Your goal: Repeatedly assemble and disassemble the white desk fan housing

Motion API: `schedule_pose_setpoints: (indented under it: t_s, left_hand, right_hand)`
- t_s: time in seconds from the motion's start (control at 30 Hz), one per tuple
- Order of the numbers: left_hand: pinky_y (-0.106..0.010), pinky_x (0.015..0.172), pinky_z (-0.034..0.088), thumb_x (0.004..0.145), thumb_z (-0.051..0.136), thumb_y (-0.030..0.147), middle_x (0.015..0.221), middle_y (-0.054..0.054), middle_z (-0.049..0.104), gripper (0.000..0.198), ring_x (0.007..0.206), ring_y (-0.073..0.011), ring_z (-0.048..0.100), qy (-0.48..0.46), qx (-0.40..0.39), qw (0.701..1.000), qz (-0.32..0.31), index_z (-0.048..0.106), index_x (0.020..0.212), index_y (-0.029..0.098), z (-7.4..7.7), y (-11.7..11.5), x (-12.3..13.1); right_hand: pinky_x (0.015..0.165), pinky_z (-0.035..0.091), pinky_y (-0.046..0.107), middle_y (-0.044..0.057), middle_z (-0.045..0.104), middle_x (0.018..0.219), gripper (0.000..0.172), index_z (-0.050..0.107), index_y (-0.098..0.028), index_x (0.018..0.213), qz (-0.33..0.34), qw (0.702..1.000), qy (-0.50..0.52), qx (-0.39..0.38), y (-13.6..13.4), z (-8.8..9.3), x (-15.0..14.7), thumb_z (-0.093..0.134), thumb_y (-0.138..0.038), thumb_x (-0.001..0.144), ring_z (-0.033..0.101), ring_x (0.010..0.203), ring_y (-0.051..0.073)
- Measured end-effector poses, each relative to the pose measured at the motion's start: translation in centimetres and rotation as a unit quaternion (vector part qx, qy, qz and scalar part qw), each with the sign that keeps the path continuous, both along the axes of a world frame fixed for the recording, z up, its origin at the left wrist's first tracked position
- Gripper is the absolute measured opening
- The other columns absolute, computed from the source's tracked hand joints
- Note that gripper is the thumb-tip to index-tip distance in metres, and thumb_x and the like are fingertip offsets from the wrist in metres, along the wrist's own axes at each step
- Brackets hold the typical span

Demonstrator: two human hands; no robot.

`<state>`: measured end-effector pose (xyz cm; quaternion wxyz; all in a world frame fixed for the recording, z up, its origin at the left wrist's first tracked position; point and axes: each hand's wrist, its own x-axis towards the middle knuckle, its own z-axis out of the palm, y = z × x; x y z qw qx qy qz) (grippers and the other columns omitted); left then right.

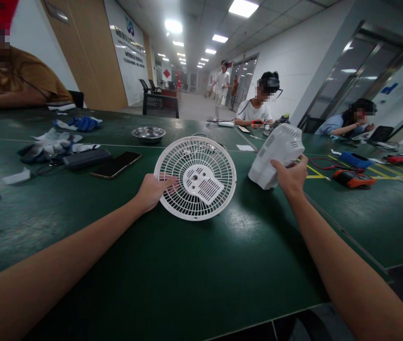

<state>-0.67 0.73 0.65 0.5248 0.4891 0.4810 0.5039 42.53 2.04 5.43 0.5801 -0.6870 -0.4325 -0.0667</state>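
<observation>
A: In the middle of the desk [194, 265], a little back from its near edge, the white fan grille [195, 177] stands tilted, its lower rim on the green top. The left hand [151, 191] holds it by the left rim, fingers [168, 182] hooked into the bars.

B: How would it handle?

A: Light, I'd judge, with thin plastic ribs that flex and could snap if squeezed. The rim or the solid centre plate looks the safer place to hold.

B: And the right hand [291, 176]?

A: Closed around the white fan housing [275, 154], which is lifted just right of the grille, with the thumb across its near face. It's bulkier, smooth and probably stiff, and likely heavier at one end.

B: Room to move?

A: Plenty of bare top toward the near edge. To the left lie a phone [116, 164] and a black case [85, 158]. A steel bowl [148, 134] sits behind the grille. To the right is a seam in the top, and beyond it a red and black tool [353, 178]. Other people work at the far edge, well apart.
</observation>
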Motion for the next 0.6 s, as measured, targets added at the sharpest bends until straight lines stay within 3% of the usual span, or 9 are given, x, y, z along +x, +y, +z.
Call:
schedule_pose_setpoints:
  t_s: [0.2, 0.4, 0.6]
  left_hand:
    - [-0.036, 0.072, 0.061, 0.078, 0.079, 0.020, 0.086, -0.009, 0.077, 0.015, 0.080, -0.0232, 0.075, -0.007, -0.009, 1.000, 0.009, 0.075, 0.091, 0.014, 0.1, 0.0, 0.2]
    - [-0.037, 0.075, 0.062, 0.076, 0.081, 0.020, 0.085, -0.009, 0.077, 0.016, 0.077, -0.0216, 0.074, -0.021, 0.009, 1.000, 0.009, 0.075, 0.089, 0.012, -0.3, 0.2, 0.2]
    - [-0.037, 0.075, 0.062, 0.078, 0.080, 0.020, 0.088, -0.010, 0.078, 0.017, 0.080, -0.0225, 0.075, -0.009, 0.003, 1.000, 0.005, 0.076, 0.091, 0.011, 0.1, -0.2, 0.2]
  right_hand:
    - [0.093, 0.052, 0.047, 0.014, 0.069, 0.116, 0.086, 0.045, -0.017, 0.132, 0.016, 0.999, 0.033, 0.008, 0.9, -0.8, 2.4, 0.082, -0.041, 0.058, 0.068, 0.100, 0.030]
    - [0.095, 0.052, 0.045, 0.015, 0.067, 0.120, 0.085, 0.047, -0.013, 0.133, 0.028, 0.998, 0.018, 0.060, 1.3, -0.7, 2.6, 0.080, -0.045, 0.061, 0.067, 0.104, 0.028]
    - [0.094, 0.053, 0.041, 0.013, 0.065, 0.125, 0.079, 0.046, -0.015, 0.135, 0.081, 0.992, 0.041, 0.084, 1.4, -0.5, 2.5, 0.075, -0.042, 0.067, 0.067, 0.108, 0.026]
